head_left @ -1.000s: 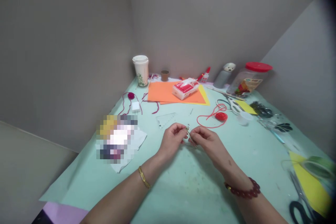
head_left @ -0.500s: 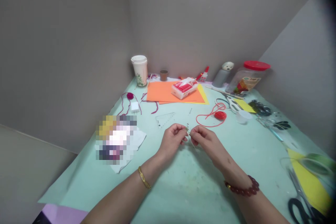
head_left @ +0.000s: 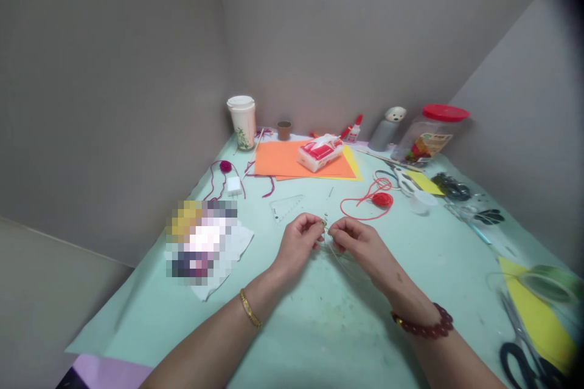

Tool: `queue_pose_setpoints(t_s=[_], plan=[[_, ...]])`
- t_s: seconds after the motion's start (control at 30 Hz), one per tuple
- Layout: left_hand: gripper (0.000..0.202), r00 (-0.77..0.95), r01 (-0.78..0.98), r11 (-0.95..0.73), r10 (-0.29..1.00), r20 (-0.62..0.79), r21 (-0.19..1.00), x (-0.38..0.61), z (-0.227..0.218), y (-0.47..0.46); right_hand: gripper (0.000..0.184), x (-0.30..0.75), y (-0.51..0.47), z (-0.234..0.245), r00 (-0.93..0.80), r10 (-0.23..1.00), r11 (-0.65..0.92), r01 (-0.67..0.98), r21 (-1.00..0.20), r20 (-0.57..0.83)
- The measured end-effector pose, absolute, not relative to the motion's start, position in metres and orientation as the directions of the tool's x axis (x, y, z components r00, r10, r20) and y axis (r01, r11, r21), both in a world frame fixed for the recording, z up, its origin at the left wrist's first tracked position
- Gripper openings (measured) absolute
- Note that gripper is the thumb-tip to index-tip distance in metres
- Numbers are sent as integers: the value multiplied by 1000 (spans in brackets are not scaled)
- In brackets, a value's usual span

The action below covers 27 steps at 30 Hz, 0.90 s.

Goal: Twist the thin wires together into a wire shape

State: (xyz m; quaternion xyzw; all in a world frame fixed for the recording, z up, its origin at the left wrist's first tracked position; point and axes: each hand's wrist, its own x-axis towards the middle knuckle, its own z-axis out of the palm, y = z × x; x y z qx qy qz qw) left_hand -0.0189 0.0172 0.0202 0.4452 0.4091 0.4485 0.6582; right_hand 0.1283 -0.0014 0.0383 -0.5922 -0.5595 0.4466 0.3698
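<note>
My left hand (head_left: 298, 244) is closed in a pinch on a small greenish loop of thin cord (head_left: 324, 224), too small to make out in detail. Close beside it, my right hand (head_left: 360, 243) also pinches; thumb and forefinger are on the same thin pale cord. A loose length of it trails below the fingertips toward the right wrist. Just beyond both hands lie a clear set square (head_left: 286, 208) and a small thin stick (head_left: 331, 192). A red ball of yarn (head_left: 382, 200) with loose strands rests past my right hand.
Scissors (head_left: 520, 340), yellow paper and a roll of green cord (head_left: 550, 282) lie at right. A tissue pack (head_left: 320, 153) sits on orange paper (head_left: 276, 159). A white cup (head_left: 242, 124) and a red-lidded jar (head_left: 426, 140) stand at the back. A blurred-out object lies left.
My right hand has shifted very slightly left, and more of the pale cord shows trailing beneath it. My left hand stays nearly in place.
</note>
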Motion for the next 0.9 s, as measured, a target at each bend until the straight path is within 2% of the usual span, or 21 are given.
queue_pose_setpoints(t_s=[0.33,0.53,0.67,0.9], plan=[[20,250,-226,191,959,-133,955,-18,18,17,28,130,-2,35,35,999,-42,415,-909,-30],[21,208,-202,153,972,-110,967,-18,18,18,28,127,-4,38,-12,994,-96,422,-902,-112],[19,201,-202,128,976,-87,971,-17,17,18,27,125,-4,33,-37,993,-82,487,-870,-114],[15,213,-149,103,975,-70,983,-18,16,18,31,126,-4,36,-24,994,-85,483,-872,-110]])
